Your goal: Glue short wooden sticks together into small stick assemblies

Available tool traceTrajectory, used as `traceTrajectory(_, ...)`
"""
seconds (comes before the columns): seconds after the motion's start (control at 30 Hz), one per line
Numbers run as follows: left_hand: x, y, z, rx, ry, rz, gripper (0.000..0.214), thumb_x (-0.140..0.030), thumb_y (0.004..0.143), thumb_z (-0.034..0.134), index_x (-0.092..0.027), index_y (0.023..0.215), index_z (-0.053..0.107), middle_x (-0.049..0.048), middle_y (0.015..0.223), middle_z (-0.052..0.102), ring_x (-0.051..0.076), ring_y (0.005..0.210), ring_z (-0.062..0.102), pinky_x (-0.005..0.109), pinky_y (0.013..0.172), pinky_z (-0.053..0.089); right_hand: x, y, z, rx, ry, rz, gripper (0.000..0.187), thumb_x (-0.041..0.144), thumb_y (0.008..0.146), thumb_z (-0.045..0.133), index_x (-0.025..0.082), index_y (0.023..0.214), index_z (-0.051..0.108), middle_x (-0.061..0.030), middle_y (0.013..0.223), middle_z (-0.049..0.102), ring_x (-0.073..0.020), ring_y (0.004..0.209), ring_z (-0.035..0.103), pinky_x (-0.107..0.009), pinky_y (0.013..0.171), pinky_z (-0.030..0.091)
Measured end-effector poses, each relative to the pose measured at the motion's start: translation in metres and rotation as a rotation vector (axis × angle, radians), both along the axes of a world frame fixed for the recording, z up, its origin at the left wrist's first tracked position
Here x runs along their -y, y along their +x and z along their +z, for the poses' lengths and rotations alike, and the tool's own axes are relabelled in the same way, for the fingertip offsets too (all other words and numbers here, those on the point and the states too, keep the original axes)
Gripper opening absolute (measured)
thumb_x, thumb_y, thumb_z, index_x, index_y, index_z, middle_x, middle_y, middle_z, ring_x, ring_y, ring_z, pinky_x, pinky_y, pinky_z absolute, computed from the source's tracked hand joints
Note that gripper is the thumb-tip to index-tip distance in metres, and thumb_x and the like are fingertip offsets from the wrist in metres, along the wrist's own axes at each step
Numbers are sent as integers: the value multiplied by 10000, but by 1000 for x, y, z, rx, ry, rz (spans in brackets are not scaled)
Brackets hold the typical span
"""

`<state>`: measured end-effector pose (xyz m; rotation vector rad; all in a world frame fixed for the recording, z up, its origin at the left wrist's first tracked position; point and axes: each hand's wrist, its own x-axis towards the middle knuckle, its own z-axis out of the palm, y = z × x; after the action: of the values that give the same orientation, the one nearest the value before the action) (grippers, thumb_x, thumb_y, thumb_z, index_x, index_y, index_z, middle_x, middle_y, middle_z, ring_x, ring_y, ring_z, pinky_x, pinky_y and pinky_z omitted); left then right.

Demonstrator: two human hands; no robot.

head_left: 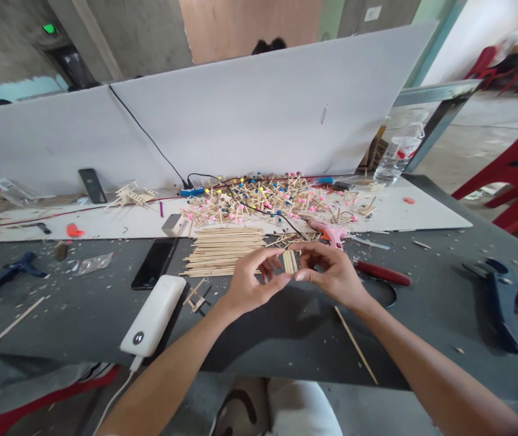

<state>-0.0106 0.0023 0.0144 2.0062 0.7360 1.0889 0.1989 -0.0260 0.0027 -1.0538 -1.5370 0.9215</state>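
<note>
Stick panel sits between your hands, above the tabletop. Left hand and right hand each nearly closed, thumb and fingertips pinching one side of it. Should be very light, stiff along the sticks, weak at the joins; hold the outer edges, don't twist. Looks like dry pale wood, low slip. Just beyond: stack of sticks, straight, slim. Right: glue gun, pink plastic. Behind: jumbled sticks with coloured round tips.
</note>
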Motion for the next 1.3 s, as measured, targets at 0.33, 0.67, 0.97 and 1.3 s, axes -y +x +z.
traceTrajectory(0.33,-1,0,-3,9,13,-6,415,-390,838,743,-163,1176,664,54,868,689,124,657,626,235,588,505,1,-1,2,-54,15,19,553,478,724,856,179,1159,689,24,685,564,-132,616,526,-271,606,438)
traceTrajectory(0.67,-2,0,-5,35,71,12,394,-393,853,724,-161,1165,657,53,862,701,122,668,625,230,592,518,2,0,5,-75,53,32,440,400,761,844,183,1121,711,8,695,587,-137,626,539,-275,598,440)
traceTrajectory(0.97,-2,0,-4,41,93,10,387,-388,863,714,-146,1159,654,60,869,698,116,663,629,222,582,522,0,-2,1,-48,41,39,471,394,761,845,179,1156,705,1,711,598,-144,632,535,-290,608,450)
traceTrajectory(1.3,-2,-1,-4,41,73,-6,398,-389,859,714,-152,1175,657,64,881,701,117,652,631,226,572,521,1,-2,0,-38,76,25,438,390,790,820,191,1162,704,3,716,606,-141,633,544,-281,614,462)
